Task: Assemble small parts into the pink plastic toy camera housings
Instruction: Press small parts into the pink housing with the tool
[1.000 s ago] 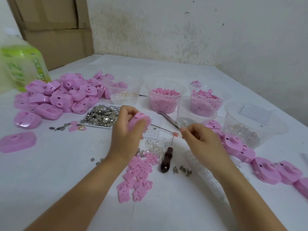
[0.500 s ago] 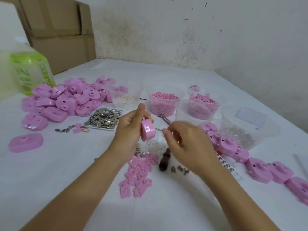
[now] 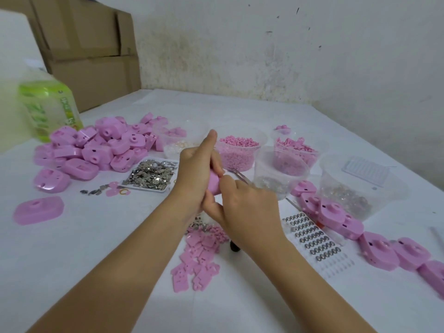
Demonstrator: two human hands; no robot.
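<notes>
Two grips met over the table (image 3: pixel 72 236): left grip (image 3: pixel 194 179) wrapped round one pink housing (image 3: pixel 213 185), held up off the surface. Right grip (image 3: pixel 247 203) curled tight vs. its edge; couldn't tell what, if anything, it pinched. Risk, IMO: a tiny part slips & vanishes among the pink plates (image 3: pixel 197 260) below, or a hard push seats it skew. Outward: tub of pink pellets (image 3: pixel 240 152), tub of pink clips (image 3: pixel 294 151), clear tub (image 3: pixel 276 181) w/ clear bits, tray of silver bits (image 3: pixel 151 175).

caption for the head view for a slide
Left hand grips a pink camera housing while the right hand works at it
</notes>
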